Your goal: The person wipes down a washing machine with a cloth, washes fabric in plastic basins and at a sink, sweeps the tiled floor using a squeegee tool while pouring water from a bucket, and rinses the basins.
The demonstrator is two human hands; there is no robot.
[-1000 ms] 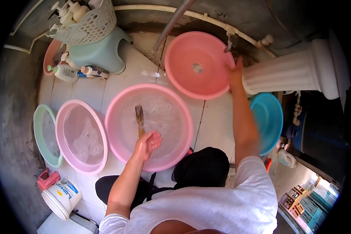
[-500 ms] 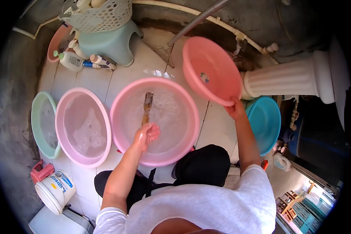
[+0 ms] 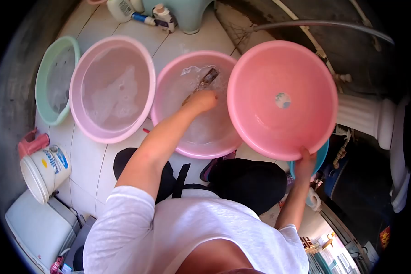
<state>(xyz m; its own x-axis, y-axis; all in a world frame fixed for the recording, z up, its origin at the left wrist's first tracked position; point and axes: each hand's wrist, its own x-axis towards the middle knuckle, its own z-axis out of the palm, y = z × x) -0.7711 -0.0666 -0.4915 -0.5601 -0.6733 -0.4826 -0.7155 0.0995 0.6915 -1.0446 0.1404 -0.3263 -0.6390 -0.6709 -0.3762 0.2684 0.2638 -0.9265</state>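
My right hand (image 3: pixel 305 160) grips the lower rim of a coral-pink basin (image 3: pixel 283 130), which is lifted and tilted so that its inside faces me. A round sticker shows on its bottom. Over a pink basin of water (image 3: pixel 169 84), my left hand (image 3: pixel 205 101) is closed, its fingers curled and mostly hidden. Right beside that hand a dark-ended wooden stick or brush (image 3: pixel 209 76) lies slanted in the water. Whether my fingers touch it I cannot tell. The lifted basin overlaps the right edge of the water basin.
Left of these stand a second pink basin (image 3: pixel 112 132) and a green basin (image 3: pixel 55 121), both with water. A white bucket (image 3: pixel 43 176) and a red-pink object (image 3: pixel 32 144) are at lower left. Bottles (image 3: pixel 164 17) stand near a stool (image 3: pixel 190 16). A blue basin (image 3: pixel 323 155) is partly hidden at right.
The coral basin has come up off the floor and nearer to me in my right hand. My left hand has gone from open to closed and moved forward beside the stick. The view has shifted.
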